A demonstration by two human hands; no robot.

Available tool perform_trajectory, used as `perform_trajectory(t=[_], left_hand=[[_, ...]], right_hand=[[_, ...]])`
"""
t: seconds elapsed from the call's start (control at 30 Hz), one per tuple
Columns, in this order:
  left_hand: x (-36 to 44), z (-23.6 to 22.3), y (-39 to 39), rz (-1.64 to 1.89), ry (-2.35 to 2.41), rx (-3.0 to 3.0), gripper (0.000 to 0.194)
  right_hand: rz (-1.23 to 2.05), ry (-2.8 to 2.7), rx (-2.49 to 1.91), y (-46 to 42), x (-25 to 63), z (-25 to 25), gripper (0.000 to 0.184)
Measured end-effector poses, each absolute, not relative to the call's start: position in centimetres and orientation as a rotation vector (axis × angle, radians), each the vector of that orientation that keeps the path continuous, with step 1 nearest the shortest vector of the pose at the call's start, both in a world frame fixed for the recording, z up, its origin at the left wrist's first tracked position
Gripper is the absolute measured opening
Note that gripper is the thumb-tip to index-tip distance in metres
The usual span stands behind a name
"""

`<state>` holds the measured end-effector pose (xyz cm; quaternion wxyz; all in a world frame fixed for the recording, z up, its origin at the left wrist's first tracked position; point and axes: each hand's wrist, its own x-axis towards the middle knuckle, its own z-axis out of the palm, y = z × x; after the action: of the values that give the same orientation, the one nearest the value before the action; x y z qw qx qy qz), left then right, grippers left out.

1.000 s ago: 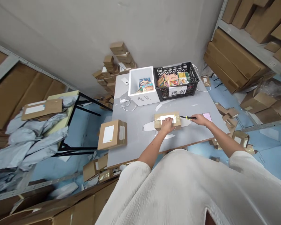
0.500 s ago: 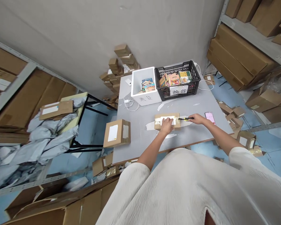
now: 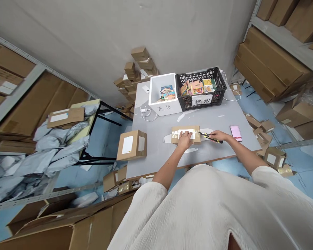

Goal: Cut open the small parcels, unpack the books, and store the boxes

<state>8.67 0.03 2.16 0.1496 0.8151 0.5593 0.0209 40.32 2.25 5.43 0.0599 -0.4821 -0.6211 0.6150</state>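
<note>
A small cardboard box [image 3: 175, 134] with a white label and shiny tape lies on the grey table [image 3: 156, 152]. My left hand [image 3: 185, 140] rests on its top, fingers spread over the label and pressing it down. To the right, my right hand [image 3: 217, 136] is closed around a black and yellow utility knife [image 3: 205, 134]. The knife's tip is at the box's right end; whether it cuts in cannot be told. Beneath the box, a pale flat strip [image 3: 167, 139] sticks out at the left.
At the table's back stand a white foam box [image 3: 163, 81] and a black crate [image 3: 219, 95], both with books. A larger carton [image 3: 143, 146] sits at the left edge, a phone [image 3: 236, 133] at the right. Cartons [image 3: 273, 158] and grey parcels [image 3: 49, 158] lie around.
The utility knife has turned in my right hand, its yellow and black handle end now pointing lower right. My left hand stays on the box. The view has shifted slightly.
</note>
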Motion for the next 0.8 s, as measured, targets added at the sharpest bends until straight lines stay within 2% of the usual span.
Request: perform_trajectory(t=[0.2,0.43,0.63,0.7,0.8], left_hand=[[8.6,2.0,-0.1,0.062,1.605,2.351,0.07],[8.5,2.2,-0.3,0.09,1.566,2.421,0.067],[8.4,3.1,0.2,0.089,1.538,2.348,0.079],[8.4,3.5,0.7,0.14,1.568,2.319,0.075],[8.7,3.9,1.9,0.201,1.646,2.292,0.058]], right_hand=[[1.939,-1.692,-1.487,0.6,40.5,5.5,0.058],[1.793,-1.724,-1.471,0.8,38.9,4.4,0.056],[1.676,-1.629,-1.484,0.7,39.7,3.5,0.052],[1.61,-1.571,-1.52,0.5,40.3,3.5,0.048],[1.495,-1.608,-1.58,0.1,40.5,3.9,0.041]])
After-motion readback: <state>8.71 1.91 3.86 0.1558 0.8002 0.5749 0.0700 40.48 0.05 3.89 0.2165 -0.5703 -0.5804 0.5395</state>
